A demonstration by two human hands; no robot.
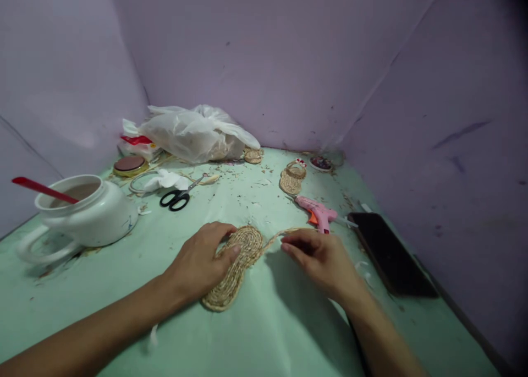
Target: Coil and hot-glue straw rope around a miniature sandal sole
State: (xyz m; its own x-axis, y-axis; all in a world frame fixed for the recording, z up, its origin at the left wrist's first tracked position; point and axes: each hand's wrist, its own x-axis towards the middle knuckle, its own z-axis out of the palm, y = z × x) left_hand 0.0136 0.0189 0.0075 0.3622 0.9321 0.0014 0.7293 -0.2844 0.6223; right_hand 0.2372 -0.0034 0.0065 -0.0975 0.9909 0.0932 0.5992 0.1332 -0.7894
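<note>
A woven straw sole (246, 250), shaped like a small slipper, lies on the green table in front of me. My left hand (208, 258) grips its left edge, with the thumb on top and the fingers at the far side. From the sole's upper right side runs a braided straw cord (270, 241). My right hand (319, 256) pinches this cord between thumb and fingers, a little to the right of the sole. A pink glue gun (317, 207) lies just beyond my right hand.
On the green table (256, 344) are a white pot (105, 214) with a red handle in it, black scissors (179, 197), a plastic bag (193, 135), a small woven slipper (291, 180), a bead dish (320, 163) and a dark phone (391, 256). Purple walls enclose it.
</note>
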